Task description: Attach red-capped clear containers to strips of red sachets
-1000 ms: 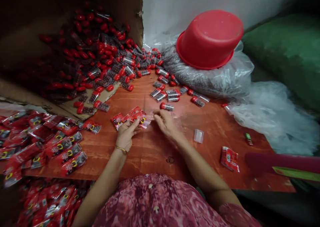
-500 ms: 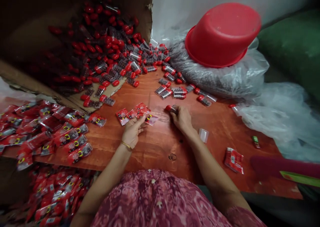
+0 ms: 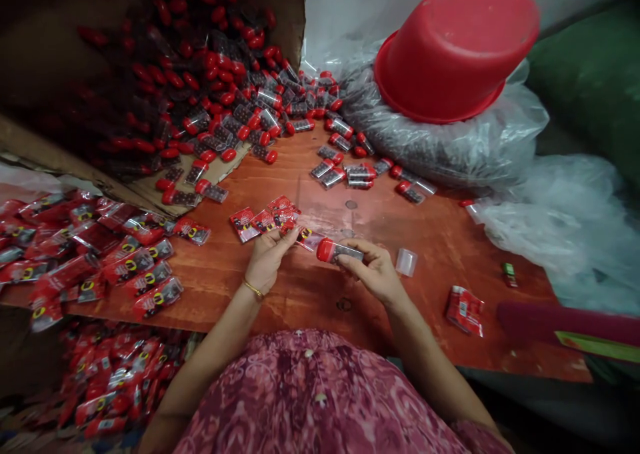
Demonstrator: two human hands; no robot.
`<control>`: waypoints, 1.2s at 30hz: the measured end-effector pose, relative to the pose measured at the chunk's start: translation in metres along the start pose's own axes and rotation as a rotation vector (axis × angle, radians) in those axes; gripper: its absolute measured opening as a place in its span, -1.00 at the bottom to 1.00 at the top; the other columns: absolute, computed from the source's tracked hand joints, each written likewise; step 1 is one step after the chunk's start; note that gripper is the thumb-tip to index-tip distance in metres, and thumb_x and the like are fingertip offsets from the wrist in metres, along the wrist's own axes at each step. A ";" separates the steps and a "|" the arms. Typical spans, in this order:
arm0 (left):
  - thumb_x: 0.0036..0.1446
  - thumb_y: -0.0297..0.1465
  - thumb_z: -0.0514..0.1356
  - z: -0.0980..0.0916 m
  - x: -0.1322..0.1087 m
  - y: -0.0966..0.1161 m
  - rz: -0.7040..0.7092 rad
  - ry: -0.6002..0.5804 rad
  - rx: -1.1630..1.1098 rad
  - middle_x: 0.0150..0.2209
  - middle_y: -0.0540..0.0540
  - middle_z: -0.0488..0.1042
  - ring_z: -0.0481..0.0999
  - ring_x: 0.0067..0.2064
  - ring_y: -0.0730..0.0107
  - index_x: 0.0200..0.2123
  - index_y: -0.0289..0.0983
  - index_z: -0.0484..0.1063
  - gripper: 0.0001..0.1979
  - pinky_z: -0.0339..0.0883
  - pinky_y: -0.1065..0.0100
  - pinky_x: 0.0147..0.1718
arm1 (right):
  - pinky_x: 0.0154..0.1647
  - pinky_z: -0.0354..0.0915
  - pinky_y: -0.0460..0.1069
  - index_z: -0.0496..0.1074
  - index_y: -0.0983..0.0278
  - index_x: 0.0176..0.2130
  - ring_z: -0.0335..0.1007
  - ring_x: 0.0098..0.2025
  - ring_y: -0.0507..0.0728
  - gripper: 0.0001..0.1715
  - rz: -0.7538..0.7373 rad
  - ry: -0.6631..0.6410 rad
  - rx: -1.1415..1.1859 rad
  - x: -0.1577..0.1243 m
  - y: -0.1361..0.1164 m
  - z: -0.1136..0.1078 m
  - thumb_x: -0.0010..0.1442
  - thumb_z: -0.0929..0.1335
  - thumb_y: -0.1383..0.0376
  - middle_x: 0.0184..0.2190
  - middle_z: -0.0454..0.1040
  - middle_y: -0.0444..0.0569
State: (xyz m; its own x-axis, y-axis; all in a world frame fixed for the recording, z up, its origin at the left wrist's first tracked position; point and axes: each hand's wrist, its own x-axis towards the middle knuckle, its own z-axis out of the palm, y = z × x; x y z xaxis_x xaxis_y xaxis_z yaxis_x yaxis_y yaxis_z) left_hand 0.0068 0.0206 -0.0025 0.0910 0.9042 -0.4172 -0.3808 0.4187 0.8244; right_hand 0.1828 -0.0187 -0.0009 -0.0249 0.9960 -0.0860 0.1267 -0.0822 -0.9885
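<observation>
Vial (image 3: 344,251): small clear plastic tube with a red cap and dark contents, held level just above the surface, cap end pointing at the left hand.
Right hand (image 3: 374,272): clenched on the vial's clear end, thumb below and fingers on top.
Left hand (image 3: 265,259): fingertips pinched on the edge of a small clear plastic packet with red print (image 3: 309,239), a thin gold bangle on the wrist.
Packet: lying tilted between the two hands, just beside the vial's red cap; whether the two touch cannot be told.
Surface (image 3: 310,294): red-brown wooden board carrying everything here.
Row of flat red packets (image 3: 265,217): on the board, touching the left fingertips.
Brown cardboard box (image 3: 230,166): on its side at upper left, full of red-capped vials.
Loose vials (image 3: 345,171): spilled onto the board beyond the hands.
Red plastic basin (image 3: 457,47): upside down on a clear plastic bag of dark contents (image 3: 450,147).
Heap of filled red packets (image 3: 100,254): at the left edge, well apart from the hands.
Small clear capless tube (image 3: 406,262): just right of the right hand.
</observation>
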 end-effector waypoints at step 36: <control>-0.21 -0.25 0.36 0.012 0.001 -0.020 0.078 0.011 -0.178 -0.54 0.01 0.47 0.40 -0.49 0.54 -0.51 -0.35 0.44 -0.72 0.26 0.47 -0.44 | -0.51 0.25 -0.12 0.29 0.22 -0.22 0.20 -0.55 -0.05 -0.67 -0.037 0.004 0.207 0.012 0.026 0.051 0.13 0.29 0.04 -0.48 0.30 -0.19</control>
State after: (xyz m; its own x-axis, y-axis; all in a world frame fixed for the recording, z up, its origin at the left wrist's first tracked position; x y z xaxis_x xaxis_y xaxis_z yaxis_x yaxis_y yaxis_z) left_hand 0.0258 0.0142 -0.0142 0.0453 0.9318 -0.3600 -0.5429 0.3255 0.7741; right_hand 0.1349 -0.0110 -0.0339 -0.0214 0.9986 -0.0489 -0.0806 -0.0505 -0.9955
